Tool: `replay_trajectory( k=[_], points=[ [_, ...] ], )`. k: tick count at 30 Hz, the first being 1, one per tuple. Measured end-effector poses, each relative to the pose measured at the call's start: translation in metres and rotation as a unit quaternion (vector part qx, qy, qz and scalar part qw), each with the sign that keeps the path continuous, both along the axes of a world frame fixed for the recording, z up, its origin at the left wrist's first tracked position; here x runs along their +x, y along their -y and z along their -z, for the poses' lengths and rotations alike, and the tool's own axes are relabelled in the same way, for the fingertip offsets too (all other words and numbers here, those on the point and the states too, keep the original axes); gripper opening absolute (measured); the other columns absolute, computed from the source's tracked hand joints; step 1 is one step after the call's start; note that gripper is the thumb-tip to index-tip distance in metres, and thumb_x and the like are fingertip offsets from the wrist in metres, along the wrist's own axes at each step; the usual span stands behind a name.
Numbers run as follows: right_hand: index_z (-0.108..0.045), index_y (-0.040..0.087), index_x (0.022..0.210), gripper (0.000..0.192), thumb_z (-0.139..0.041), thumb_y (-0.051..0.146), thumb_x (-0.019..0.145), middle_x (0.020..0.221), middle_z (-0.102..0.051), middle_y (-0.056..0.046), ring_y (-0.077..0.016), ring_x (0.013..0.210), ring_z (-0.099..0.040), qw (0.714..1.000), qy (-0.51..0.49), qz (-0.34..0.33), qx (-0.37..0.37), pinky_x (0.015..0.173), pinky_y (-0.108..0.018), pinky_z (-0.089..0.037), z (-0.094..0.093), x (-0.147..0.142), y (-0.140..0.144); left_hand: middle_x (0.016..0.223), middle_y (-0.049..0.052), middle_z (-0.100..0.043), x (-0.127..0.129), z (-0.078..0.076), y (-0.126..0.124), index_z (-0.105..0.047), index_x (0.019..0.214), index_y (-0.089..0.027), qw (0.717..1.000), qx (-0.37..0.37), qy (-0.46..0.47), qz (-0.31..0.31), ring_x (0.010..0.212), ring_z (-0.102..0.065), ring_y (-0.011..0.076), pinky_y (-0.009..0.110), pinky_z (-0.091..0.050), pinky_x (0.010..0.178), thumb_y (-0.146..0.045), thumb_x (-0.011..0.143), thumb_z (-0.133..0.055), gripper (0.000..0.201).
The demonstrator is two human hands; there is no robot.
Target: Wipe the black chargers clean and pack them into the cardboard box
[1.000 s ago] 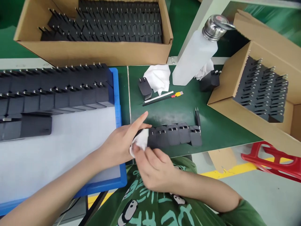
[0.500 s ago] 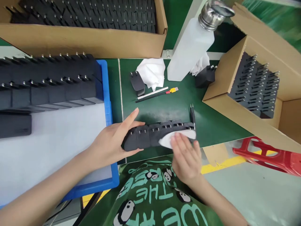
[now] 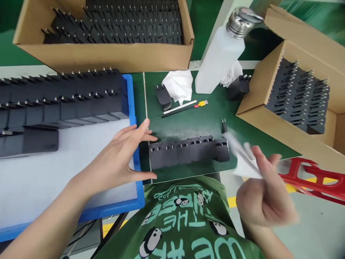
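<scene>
The right hand [image 3: 265, 196] pinches a white wipe [image 3: 244, 160], blurred, just past the right end of the row of black chargers [image 3: 188, 151]. The left hand [image 3: 126, 154] is spread flat, gripping nothing, fingertips just beside the row's left end. The row lies on the green mat [image 3: 194, 120], between the blue tray [image 3: 133, 108] and a cardboard box [image 3: 272, 126].

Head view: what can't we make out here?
- Right hand and its white cloth: motion-blurred, so the grip is unclear.
- Left hand: whether it touches the row of chargers is unclear; the fingers cover that end.
- Tweezers: too small for detail.
- Left box: top cut off by the frame edge.
- Bottle: hides part of the cloth behind it.
</scene>
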State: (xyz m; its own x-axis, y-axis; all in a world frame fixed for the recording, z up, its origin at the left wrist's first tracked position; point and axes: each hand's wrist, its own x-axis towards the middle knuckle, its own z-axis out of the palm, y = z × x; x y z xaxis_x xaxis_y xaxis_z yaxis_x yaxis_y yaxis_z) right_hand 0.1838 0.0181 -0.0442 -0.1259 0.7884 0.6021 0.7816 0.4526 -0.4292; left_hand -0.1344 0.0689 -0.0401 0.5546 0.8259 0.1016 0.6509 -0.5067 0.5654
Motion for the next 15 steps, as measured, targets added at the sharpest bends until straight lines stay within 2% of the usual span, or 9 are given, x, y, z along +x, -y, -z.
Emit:
replay_trajectory(
  k=[1, 3, 6, 8, 12, 15],
  points=[
    [-0.047, 0.02, 0.146, 0.067, -0.045, -0.006, 0.085, 0.139, -0.058, -0.008, -0.029, 0.12, -0.063, 0.999, 0.038, 0.025, 0.025, 0.117, -0.056, -0.037, 0.008, 0.007, 0.001, 0.122, 0.011, -0.068, -0.004, 0.0, 0.0, 0.005, 0.157, -0.025, 1.0, 0.001, -0.005, 0.001, 0.123, -0.058, 0.0337, 0.06, -0.037, 0.11, -0.057, 0.084, -0.068, 0.108],
    [-0.051, 0.019, 0.143, 0.068, -0.047, -0.009, 0.082, 0.134, -0.062, -0.01, -0.0283, 0.118, -0.064, 0.994, 0.102, 0.01, 0.032, 0.117, -0.053, -0.037, 0.025, 0.01, 0.001, 0.12, 0.011, -0.07, -0.008, 0.004, -0.001, 0.003, 0.158, -0.024, 1.0, -0.006, -0.018, 0.007, 0.12, -0.061, 0.0326, 0.058, -0.039, 0.108, -0.053, 0.09, -0.063, 0.099],
    [-0.049, 0.015, 0.144, 0.07, -0.045, -0.011, 0.079, 0.132, -0.063, -0.013, -0.0273, 0.124, -0.06, 0.987, 0.159, 0.015, 0.032, 0.117, -0.051, -0.035, 0.041, -0.004, 0.001, 0.123, 0.011, -0.069, -0.01, 0.009, -0.002, 0.004, 0.157, -0.023, 1.0, -0.014, -0.021, 0.016, 0.12, -0.062, 0.0303, 0.055, -0.038, 0.109, -0.043, 0.095, -0.058, 0.09],
    [-0.051, 0.012, 0.142, 0.067, -0.045, -0.009, 0.079, 0.131, -0.064, -0.014, -0.0266, 0.126, -0.058, 0.985, 0.169, 0.009, 0.028, 0.118, -0.049, -0.034, 0.043, -0.019, 0.002, 0.125, 0.011, -0.068, -0.009, 0.01, -0.002, 0.006, 0.157, -0.024, 1.0, -0.016, -0.017, 0.02, 0.121, -0.062, 0.0294, 0.053, -0.036, 0.11, -0.041, 0.095, -0.06, 0.093],
    [-0.06, 0.005, 0.128, 0.053, -0.042, -0.005, 0.079, 0.124, -0.068, -0.017, -0.0228, 0.128, -0.057, 0.983, 0.17, -0.068, 0.014, 0.118, -0.039, -0.035, 0.036, -0.05, 0.001, 0.127, 0.011, -0.067, -0.008, 0.01, -0.001, 0.008, 0.157, -0.024, 0.999, -0.022, -0.013, 0.025, 0.119, -0.063, 0.0276, 0.05, -0.035, 0.112, -0.033, 0.089, -0.069, 0.103],
    [-0.064, 0.002, 0.119, 0.042, -0.045, -0.002, 0.082, 0.123, -0.067, -0.02, -0.0239, 0.128, -0.057, 0.978, 0.194, -0.075, 0.033, 0.117, -0.035, -0.036, 0.035, -0.073, -0.003, 0.126, 0.01, -0.068, -0.007, 0.008, 0.0, 0.009, 0.157, -0.024, 0.999, -0.035, -0.01, 0.027, 0.12, -0.063, 0.0268, 0.049, -0.034, 0.113, -0.025, 0.082, -0.077, 0.113]
  ],
)
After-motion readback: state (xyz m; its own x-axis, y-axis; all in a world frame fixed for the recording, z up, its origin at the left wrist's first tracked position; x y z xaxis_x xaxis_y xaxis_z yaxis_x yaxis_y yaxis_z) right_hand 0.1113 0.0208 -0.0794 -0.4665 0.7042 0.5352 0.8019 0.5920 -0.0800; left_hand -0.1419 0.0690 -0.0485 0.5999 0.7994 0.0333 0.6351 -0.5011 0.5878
